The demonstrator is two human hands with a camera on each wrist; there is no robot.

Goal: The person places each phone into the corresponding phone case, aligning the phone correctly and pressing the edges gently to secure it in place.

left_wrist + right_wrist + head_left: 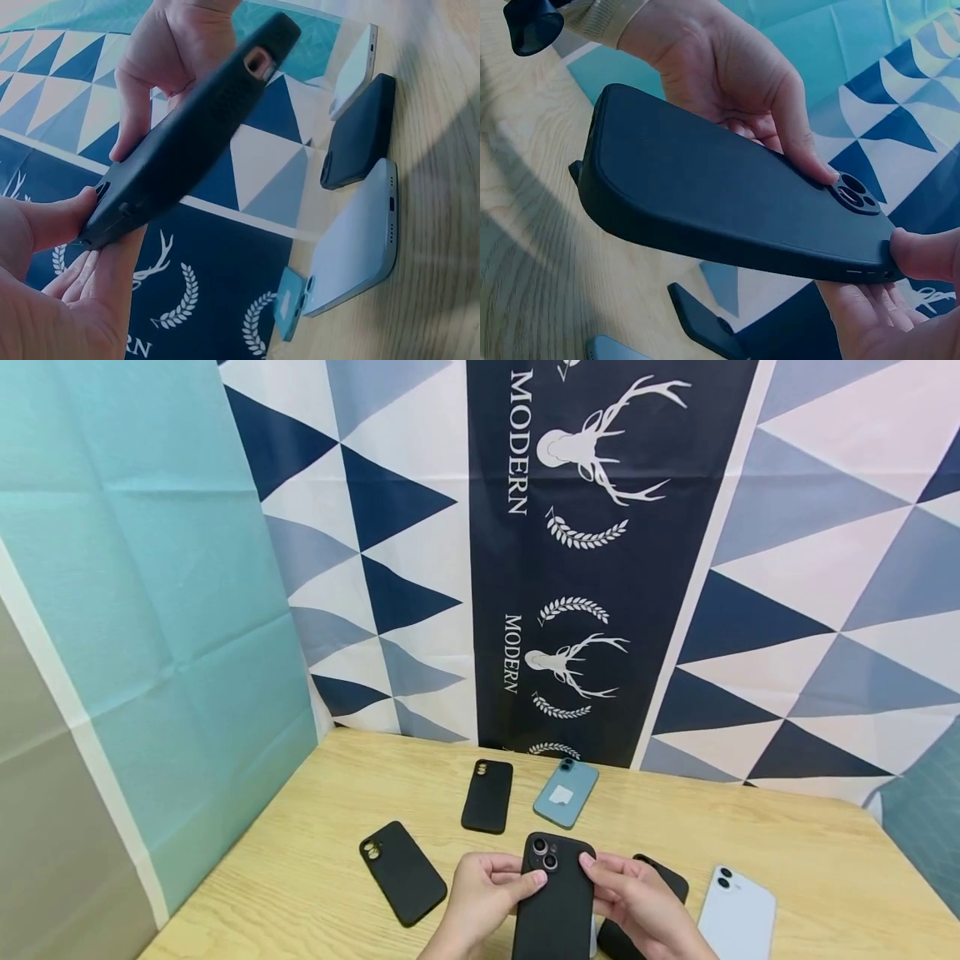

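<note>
Both hands hold a phone in a black case [555,906], its back and camera lenses turned up toward the head camera. My left hand [483,893] grips the left edge, thumb beside the camera cutout. On the opposite edge, my right hand [637,893] has its thumb on the back near the top corner and its fingers beneath. In the left wrist view a pinkish phone end shows through the bottom opening of the case. The right wrist view shows the case's smooth back, with the left thumb [810,154] beside the camera ring.
Two black cases [402,872] [487,797] lie left and behind. A blue phone [566,793] lies at the back. Right of the hands are another black case [663,877] and a white phone [738,910]. A pale phone [352,232] lies below the held phone, mostly hidden from above.
</note>
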